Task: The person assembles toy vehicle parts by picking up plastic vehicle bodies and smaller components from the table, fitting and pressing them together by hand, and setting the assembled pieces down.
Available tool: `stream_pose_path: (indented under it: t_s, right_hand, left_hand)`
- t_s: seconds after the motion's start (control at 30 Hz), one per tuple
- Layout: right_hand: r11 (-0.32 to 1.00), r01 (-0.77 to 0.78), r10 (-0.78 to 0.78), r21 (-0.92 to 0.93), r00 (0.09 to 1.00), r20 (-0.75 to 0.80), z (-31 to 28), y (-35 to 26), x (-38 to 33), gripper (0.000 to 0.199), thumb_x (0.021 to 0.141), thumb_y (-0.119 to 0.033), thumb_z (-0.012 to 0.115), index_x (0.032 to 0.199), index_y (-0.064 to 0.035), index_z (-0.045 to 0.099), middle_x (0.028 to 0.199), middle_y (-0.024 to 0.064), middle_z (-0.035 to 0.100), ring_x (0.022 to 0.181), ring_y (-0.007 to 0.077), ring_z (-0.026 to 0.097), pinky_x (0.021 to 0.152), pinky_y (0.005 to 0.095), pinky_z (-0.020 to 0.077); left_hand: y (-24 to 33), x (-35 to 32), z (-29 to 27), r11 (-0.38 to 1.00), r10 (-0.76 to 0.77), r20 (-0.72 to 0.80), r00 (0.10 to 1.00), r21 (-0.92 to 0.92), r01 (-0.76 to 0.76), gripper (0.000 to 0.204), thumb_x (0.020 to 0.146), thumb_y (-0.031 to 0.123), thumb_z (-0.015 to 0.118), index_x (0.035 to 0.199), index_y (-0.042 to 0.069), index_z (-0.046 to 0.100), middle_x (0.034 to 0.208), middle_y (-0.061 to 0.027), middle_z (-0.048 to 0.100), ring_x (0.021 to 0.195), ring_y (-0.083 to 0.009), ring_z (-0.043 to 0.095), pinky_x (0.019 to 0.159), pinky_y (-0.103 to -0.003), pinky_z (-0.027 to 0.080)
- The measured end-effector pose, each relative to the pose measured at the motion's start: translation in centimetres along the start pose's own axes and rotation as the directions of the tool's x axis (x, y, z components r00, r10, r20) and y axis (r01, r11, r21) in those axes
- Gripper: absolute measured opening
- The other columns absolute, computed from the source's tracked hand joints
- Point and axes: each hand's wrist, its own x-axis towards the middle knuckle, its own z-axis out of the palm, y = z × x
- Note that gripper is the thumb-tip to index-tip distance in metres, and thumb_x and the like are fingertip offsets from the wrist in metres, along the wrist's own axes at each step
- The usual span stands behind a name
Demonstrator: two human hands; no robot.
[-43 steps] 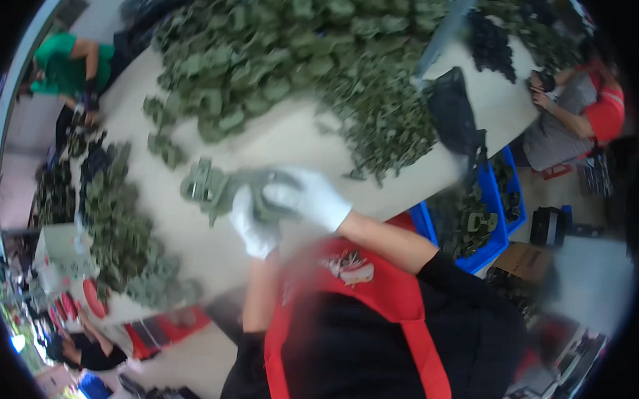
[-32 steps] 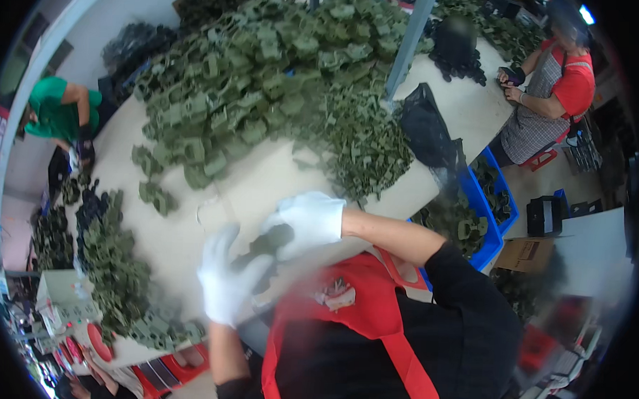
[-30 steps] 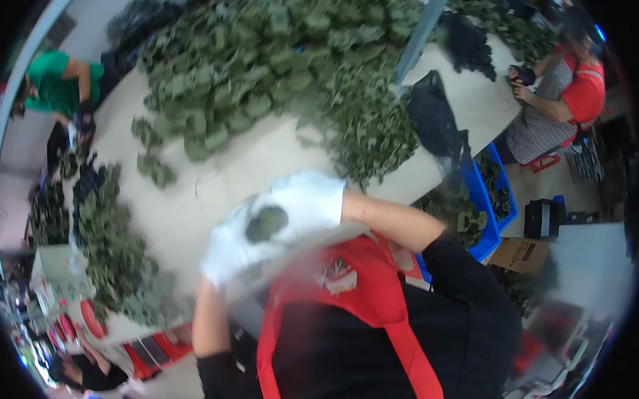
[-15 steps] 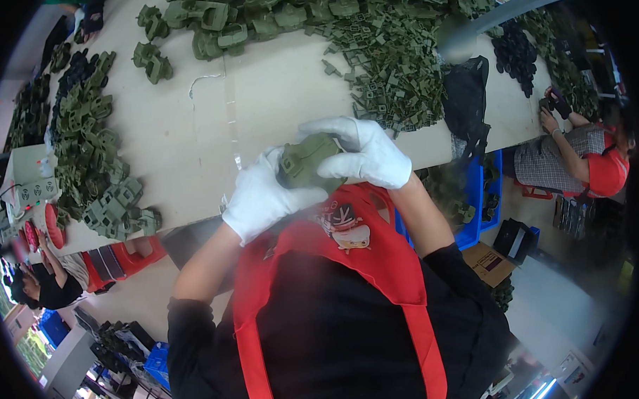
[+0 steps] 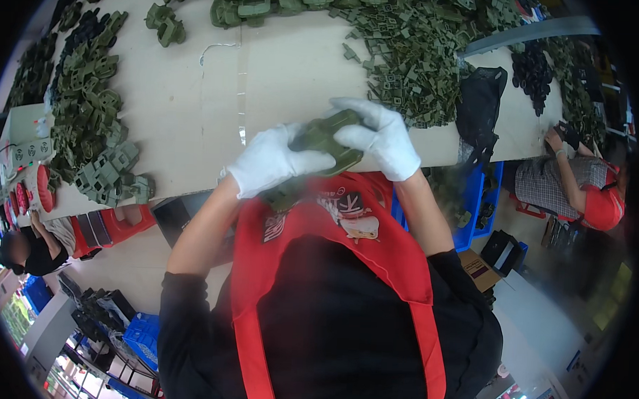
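Observation:
Close in front of my red apron (image 5: 275,261), at the table's near edge, I hold an olive-green moulded plastic part (image 5: 327,138). My left hand (image 5: 268,161), in a white glove, is closed on its left side with the thumb laid across the near face. My right hand (image 5: 386,140), gloved the same way, grips the far right side, its thumb on top and fingers behind. The part is tilted, and much of it is hidden by the gloves. Just below my left wrist shows another dull green piece (image 5: 281,196), partly covered.
Small green pieces (image 5: 415,69) heap on the table (image 5: 188,124), with a black bag (image 5: 480,106) beside them. More green parts (image 5: 87,114) pile at left. Blue bins (image 5: 467,233) stand below the right edge. Co-workers sit at both sides; one wears a red cap (image 5: 597,195).
The green part has been turned and tilted between my hands, now showing a different face. Both hands have moved slightly right. The whole view has shifted a little.

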Motion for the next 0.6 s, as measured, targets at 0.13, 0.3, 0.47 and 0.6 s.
stream_pose_path:
  t_s: [0.13, 0.3, 0.47, 0.6]
  right_hand:
    - [0.928, 0.090, -0.012, 0.363, 0.977, -0.211, -3.1, 2.5, 0.4, 0.043, 0.082, -0.003, 0.060, 0.123, 0.0052, 0.054, 0.112, 0.0120, 0.063, 0.096, 0.0145, 0.059, 0.087, 0.0268, 0.0459]
    - [0.935, 0.031, 0.049, 0.353, 0.976, -0.214, -2.6, 2.3, 0.3, 0.041, 0.079, -0.008, 0.066, 0.119, 0.0017, 0.059, 0.109, 0.0127, 0.064, 0.093, 0.0156, 0.061, 0.082, 0.0265, 0.0483]
    - [0.635, 0.293, -0.295, -0.715, 0.947, 0.126, 2.4, -2.7, 0.5, 0.051, 0.074, -0.032, 0.073, 0.116, -0.0054, 0.062, 0.111, 0.0187, 0.063, 0.100, 0.0297, 0.063, 0.088, 0.0362, 0.0500]
    - [0.677, 0.204, 0.025, -0.707, 0.954, 0.300, 5.9, -3.3, 1.5, 0.051, 0.080, -0.046, 0.057, 0.114, -0.0091, 0.062, 0.097, 0.0180, 0.066, 0.088, 0.0348, 0.063, 0.076, 0.0409, 0.0504]
  left_hand:
    - [-1.0, -2.6, -1.1, 0.978, 0.137, -0.328, 0.934, -0.102, -0.180, 0.095, 0.064, 0.015, 0.082, 0.140, -0.005, 0.029, 0.123, -0.0185, 0.053, 0.107, -0.0260, 0.057, 0.092, -0.032, 0.047]
    - [-1.5, -2.6, -0.7, 0.897, -0.047, -0.259, 0.965, -0.437, -0.073, 0.090, 0.065, 0.013, 0.081, 0.138, -0.008, 0.032, 0.123, -0.0193, 0.054, 0.107, -0.0242, 0.057, 0.091, -0.032, 0.048]
    - [-0.2, -3.0, -0.2, 0.984, -0.107, -0.281, 0.954, -0.170, 0.060, 0.079, 0.069, 0.020, 0.079, 0.132, -0.007, 0.041, 0.121, -0.0182, 0.057, 0.106, -0.0208, 0.057, 0.091, -0.029, 0.046]
    - [-1.0, -3.4, -0.5, 0.993, 0.030, -0.232, 0.972, -0.105, -0.055, 0.053, 0.071, 0.010, 0.069, 0.119, -0.006, 0.055, 0.106, -0.0119, 0.064, 0.096, -0.0158, 0.059, 0.085, -0.028, 0.047]
